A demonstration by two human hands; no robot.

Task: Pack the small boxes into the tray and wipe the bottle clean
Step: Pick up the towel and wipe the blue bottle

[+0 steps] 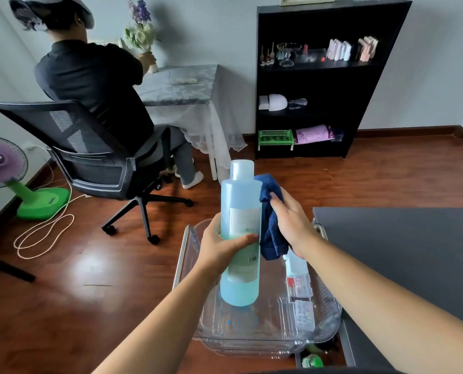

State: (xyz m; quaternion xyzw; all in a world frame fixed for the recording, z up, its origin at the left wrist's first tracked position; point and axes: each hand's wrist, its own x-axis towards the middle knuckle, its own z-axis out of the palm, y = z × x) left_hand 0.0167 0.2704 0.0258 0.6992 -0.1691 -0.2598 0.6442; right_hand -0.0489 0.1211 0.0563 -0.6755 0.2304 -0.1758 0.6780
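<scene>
Both hands grip: bottle (240, 233), cloth (271, 217).

Bottle (240, 233): tall, translucent blue plastic with matching cap, holding blue liquid, pale label on its side. Held upright above the tray. Tray (330, 317): clear plastic, ridged base, rounded rim. Small boxes (300, 298): lie in a row along the tray's right side; their print is unreadable.
</scene>
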